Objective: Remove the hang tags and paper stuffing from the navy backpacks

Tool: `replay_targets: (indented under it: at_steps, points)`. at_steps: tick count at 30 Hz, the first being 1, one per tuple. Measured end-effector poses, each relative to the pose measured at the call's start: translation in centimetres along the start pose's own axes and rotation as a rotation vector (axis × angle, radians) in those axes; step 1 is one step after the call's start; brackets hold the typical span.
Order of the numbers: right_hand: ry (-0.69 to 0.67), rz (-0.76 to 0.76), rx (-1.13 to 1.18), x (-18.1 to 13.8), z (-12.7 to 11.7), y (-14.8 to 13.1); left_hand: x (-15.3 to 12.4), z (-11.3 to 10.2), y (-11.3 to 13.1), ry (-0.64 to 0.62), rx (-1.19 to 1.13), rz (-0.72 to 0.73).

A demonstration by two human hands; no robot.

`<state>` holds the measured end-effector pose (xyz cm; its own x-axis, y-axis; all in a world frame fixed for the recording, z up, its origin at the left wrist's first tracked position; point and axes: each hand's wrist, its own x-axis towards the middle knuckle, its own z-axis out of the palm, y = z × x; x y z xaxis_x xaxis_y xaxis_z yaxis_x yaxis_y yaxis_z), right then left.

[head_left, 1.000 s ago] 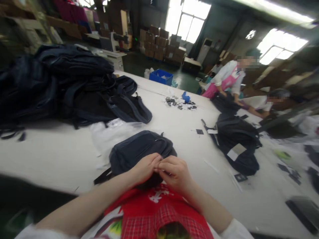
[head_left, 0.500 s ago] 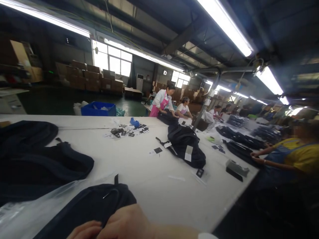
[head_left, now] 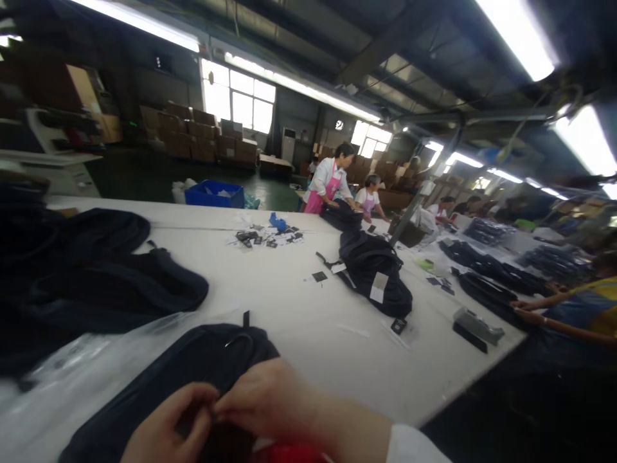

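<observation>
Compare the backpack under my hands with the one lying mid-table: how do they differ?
The near backpack lies on a clear plastic bag; the far backpack lies on the bare table. The left hand and right hand pinch at the near backpack; nobody touches the far backpack. The far backpack shows a white tag; the near backpack shows none. Both are dark.

The backpack (head_left: 193, 366) on the table (head_left: 289, 302) is plain dark navy. The table is white. Beyond the table, the crate (head_left: 214, 193) is blue and a co-worker's apron (head_left: 317, 198) is pink.
</observation>
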<state>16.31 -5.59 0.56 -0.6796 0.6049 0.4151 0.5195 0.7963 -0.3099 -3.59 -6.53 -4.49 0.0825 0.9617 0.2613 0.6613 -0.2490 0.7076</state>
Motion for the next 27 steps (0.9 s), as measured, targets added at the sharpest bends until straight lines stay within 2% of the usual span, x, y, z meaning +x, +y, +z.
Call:
replay_targets:
  at_steps: [2, 4, 8, 10, 12, 15, 21, 23, 24, 27]
  points:
    - [0.178, 0.09, 0.154, -0.2, -1.2, -0.1, 0.1, -0.8, 1.0, -0.074, 0.008, -0.041]
    - [0.249, 0.206, 0.292, -0.4, -2.8, -0.1, 0.1, -0.8, 1.4, -0.105, 0.001, -0.008]
    - [0.192, 0.359, 0.341, -0.8, -5.3, 0.8, -0.7, 0.7, 0.8, -0.382, -0.021, 0.107]
    - [0.163, 0.455, 0.332, -1.3, -5.9, 1.2, -1.4, 1.4, 0.8, -0.451, -0.012, 0.112]
    - [0.152, 0.546, 0.329, -1.8, -6.4, 1.4, -1.7, 1.7, 1.1, -0.452, 0.013, 0.117]
    - [0.212, 0.624, 0.229, -2.5, -7.4, 1.9, -1.9, 1.9, 1.5, -0.448, 0.057, 0.127]
    - [0.269, 0.722, 0.046, -4.6, -11.5, 3.3, -2.4, 3.1, 1.0, -0.47, 0.118, 0.103]
    - [0.158, 0.716, 0.085, -5.8, -12.8, 4.1, -2.7, 3.4, 0.8, -0.468, 0.127, 0.1]
    - [0.015, 0.702, 0.148, -6.4, -13.2, 4.7, -2.7, 3.5, 0.8, -0.466, 0.127, 0.1]
    - [-0.568, 0.668, 0.444, -7.7, -12.9, 7.3, -2.8, 3.5, 0.6, -0.468, 0.108, 0.098]
